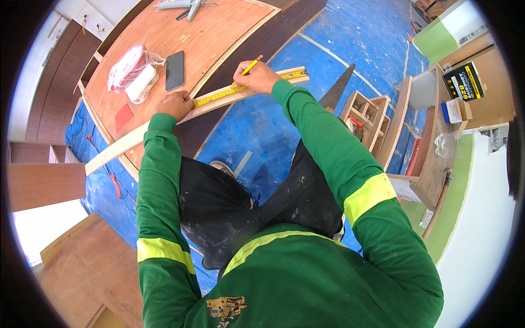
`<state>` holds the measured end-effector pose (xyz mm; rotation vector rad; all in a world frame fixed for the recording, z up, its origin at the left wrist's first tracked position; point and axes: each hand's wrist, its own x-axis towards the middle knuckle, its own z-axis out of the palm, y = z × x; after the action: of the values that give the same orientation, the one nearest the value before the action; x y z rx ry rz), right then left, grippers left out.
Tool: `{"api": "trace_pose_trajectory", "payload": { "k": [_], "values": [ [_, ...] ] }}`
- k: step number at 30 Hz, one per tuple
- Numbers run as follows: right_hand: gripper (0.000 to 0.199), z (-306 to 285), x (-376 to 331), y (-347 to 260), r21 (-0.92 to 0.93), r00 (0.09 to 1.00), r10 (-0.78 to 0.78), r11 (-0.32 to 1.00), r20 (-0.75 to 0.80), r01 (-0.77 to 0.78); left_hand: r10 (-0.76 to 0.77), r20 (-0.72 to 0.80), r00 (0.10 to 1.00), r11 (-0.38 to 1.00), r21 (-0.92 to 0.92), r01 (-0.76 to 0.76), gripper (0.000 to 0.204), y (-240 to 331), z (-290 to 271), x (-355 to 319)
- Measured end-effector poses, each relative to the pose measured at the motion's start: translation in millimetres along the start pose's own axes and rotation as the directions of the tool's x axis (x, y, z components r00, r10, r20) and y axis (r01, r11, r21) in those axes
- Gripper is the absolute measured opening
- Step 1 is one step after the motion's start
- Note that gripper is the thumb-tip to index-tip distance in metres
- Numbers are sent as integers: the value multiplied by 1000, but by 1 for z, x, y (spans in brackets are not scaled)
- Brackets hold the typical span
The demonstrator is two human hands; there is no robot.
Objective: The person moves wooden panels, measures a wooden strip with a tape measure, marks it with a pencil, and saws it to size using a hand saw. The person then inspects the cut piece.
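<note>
A long, narrow wood strip [117,146] lies slantwise across a plywood panel [213,41], its right end jutting past the panel's dark edge. Along the strip runs the yellow blade of a tape measure [214,98]. My left hand [176,105] is closed around the tape's left part and presses on the strip; a tape case, if in the palm, is hidden. In my right hand [256,77] a yellow pencil [252,66] is pinched, its lower end at the tape's edge. A dark, tapering handsaw blade [340,87] shows beyond my right forearm, its handle mostly covered.
On the panel lie a black phone [175,70], a plastic-wrapped bundle [133,71] and a grey gun-shaped tool [188,6]. Blue sheeting [240,136] covers the floor. At right stand a wooden tool tray [363,117] and a wooden frame [429,164] with boxes.
</note>
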<state>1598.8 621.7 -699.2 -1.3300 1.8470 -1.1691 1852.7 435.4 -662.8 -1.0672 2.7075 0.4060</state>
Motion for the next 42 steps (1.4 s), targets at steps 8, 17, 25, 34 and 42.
{"api": "trace_pose_trajectory", "payload": {
  "k": [8, 17, 25, 34, 42],
  "values": [
    [25, 1, 0, -2, 26, 1000, 27, 999, -5, -27, -2, -2, 1000, 1000, -13, 2, 43, -1, 0, -1],
    [26, 2, 2, 5, 29, 999, 45, 999, -3, -45, 1, 14, 1000, 1000, -12, -1, 43, 3, -3, -2],
    [27, 1, 0, -1, 8, 997, 75, 997, 18, -75, 12, 2, 1000, 1000, -14, -12, 44, 0, 0, -3],
    [28, 0, -1, -3, 3, 998, 66, 998, 10, -66, 9, -3, 1000, 1000, -7, -9, 42, 0, 0, -3],
    [25, 1, 3, 5, -34, 999, 21, 999, -30, -23, 11, 12, 1000, 999, -38, -11, 42, 6, -5, -4]
  ]
}}
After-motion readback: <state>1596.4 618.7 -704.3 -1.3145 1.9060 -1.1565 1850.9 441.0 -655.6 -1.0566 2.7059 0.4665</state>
